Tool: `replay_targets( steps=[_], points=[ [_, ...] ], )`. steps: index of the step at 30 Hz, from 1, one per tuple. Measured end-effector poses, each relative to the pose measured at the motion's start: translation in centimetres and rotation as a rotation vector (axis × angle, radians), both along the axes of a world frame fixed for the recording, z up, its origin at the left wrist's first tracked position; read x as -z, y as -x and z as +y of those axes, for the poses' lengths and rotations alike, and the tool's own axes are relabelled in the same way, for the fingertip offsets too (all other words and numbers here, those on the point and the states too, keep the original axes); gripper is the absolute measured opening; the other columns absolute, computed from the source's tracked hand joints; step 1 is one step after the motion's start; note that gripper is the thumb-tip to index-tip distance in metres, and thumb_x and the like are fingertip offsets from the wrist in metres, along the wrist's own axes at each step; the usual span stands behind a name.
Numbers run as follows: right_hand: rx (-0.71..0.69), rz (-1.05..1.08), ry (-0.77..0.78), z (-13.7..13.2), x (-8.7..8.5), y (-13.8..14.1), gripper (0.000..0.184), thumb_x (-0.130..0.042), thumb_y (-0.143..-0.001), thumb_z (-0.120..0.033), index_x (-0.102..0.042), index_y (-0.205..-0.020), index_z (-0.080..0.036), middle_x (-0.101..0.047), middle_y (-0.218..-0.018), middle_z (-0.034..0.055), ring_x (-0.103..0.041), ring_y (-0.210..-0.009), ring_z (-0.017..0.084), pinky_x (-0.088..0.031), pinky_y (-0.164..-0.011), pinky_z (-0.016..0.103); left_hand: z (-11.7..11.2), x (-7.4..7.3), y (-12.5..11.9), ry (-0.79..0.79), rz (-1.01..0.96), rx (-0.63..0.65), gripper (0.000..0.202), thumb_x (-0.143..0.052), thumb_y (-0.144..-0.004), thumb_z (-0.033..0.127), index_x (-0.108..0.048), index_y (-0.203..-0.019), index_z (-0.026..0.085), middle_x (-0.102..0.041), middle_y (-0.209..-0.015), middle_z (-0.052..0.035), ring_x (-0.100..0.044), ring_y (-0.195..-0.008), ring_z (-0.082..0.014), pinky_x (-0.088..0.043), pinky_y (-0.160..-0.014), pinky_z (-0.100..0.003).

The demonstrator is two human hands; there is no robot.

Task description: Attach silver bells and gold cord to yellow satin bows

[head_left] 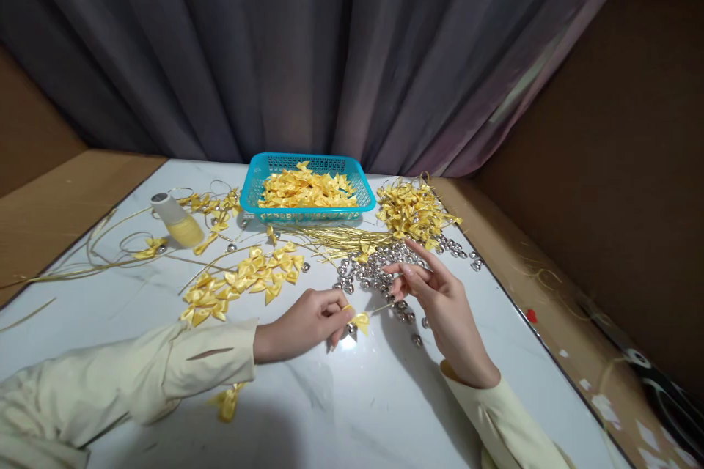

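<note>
My left hand (316, 319) pinches a small yellow satin bow (361, 322) between thumb and fingers, low over the white tabletop. A silver bell (350, 330) shows just under the bow, partly hidden by the fingertips. From the bow a thin gold cord (380, 308) runs right to my right hand (440, 300), whose curled lower fingers are closed on its end while the index finger points outward. Beneath and beyond the right hand lie many loose silver bells (379, 267). Several loose yellow bows (247, 275) are spread left of my left hand.
A turquoise basket (308, 212) full of yellow bows stands at the back. Beside it is a pile of corded bows (412, 209). A bundle of gold cords (346, 237) lies in front. A glue bottle (179, 222) stands left; black-handled scissors (668, 399) lie right.
</note>
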State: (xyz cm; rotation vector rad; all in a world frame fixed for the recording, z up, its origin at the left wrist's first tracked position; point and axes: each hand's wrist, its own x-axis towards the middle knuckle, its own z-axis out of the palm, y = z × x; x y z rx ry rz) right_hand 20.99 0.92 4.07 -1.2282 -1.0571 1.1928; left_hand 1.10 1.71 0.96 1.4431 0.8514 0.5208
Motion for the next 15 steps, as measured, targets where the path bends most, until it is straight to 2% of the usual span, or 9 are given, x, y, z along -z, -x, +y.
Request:
replay_targets(
  steps=[2, 6, 10, 12, 14, 15],
  points=[
    [-0.014, 0.021, 0.007, 0.0, -0.2, 0.0, 0.043, -0.067, -0.077, -0.034, -0.049, -0.114, -0.02, -0.07, -0.085, 0.0045, -0.059, -0.057, 0.013, -0.048, -0.055, 0.029, 0.0, 0.0, 0.1, 0.0, 0.002, 0.008, 0.025, -0.05, -0.086, 0.032, -0.046, -0.066, 0.017, -0.052, -0.05, 0.0039, -0.047, -0.047, -0.0089, -0.038, -0.053, -0.022],
    [-0.113, -0.03, 0.09, 0.2, -0.7, 0.0, 0.026, -0.065, -0.079, -0.038, -0.052, -0.091, -0.019, -0.07, -0.081, 0.0051, -0.059, -0.056, 0.013, -0.046, -0.054, 0.027, -0.1, -0.1, 0.1, 0.006, 0.018, 0.007, 0.024, -0.048, -0.087, 0.031, -0.047, -0.068, 0.016, -0.055, -0.05, 0.0031, -0.045, -0.045, -0.0081, -0.037, -0.051, -0.021],
    [-0.319, -0.21, 0.231, 0.5, -0.4, -0.5, 0.027, -0.064, -0.077, -0.043, -0.058, -0.076, -0.016, -0.07, -0.073, 0.006, -0.058, -0.055, 0.012, -0.046, -0.057, 0.027, 0.1, 0.0, 0.1, -0.003, 0.003, 0.016, 0.023, -0.048, -0.087, 0.031, -0.048, -0.069, 0.016, -0.056, -0.051, 0.0028, -0.048, -0.046, -0.0081, -0.038, -0.052, -0.02],
    [-0.417, -0.305, 0.248, 0.7, 0.2, -0.8, 0.029, -0.063, -0.076, -0.045, -0.06, -0.071, -0.016, -0.069, -0.069, 0.0059, -0.059, -0.057, 0.014, -0.045, -0.058, 0.027, 0.1, 0.2, 0.2, -0.026, -0.004, 0.034, 0.024, -0.048, -0.087, 0.031, -0.049, -0.069, 0.016, -0.055, -0.05, 0.0031, -0.049, -0.047, -0.0085, -0.039, -0.052, -0.02],
    [-0.424, -0.454, 0.206, 0.7, 0.8, -0.9, 0.031, -0.059, -0.079, -0.046, -0.061, -0.069, -0.016, -0.069, -0.065, 0.0056, -0.059, -0.058, 0.016, -0.045, -0.059, 0.028, 0.1, 0.3, 0.2, -0.046, 0.012, 0.049, 0.024, -0.048, -0.087, 0.03, -0.05, -0.068, 0.016, -0.053, -0.048, 0.0039, -0.048, -0.044, -0.0082, -0.038, -0.049, -0.019],
    [-0.371, -0.562, 0.149, 0.7, 1.1, -0.8, 0.032, -0.057, -0.081, -0.046, -0.062, -0.069, -0.017, -0.068, -0.064, 0.0054, -0.06, -0.06, 0.017, -0.044, -0.059, 0.029, 0.1, 0.4, 0.3, -0.053, 0.024, 0.055, 0.023, -0.048, -0.086, 0.029, -0.05, -0.067, 0.016, -0.052, -0.047, 0.0044, -0.047, -0.043, -0.0079, -0.037, -0.048, -0.019]
  ],
)
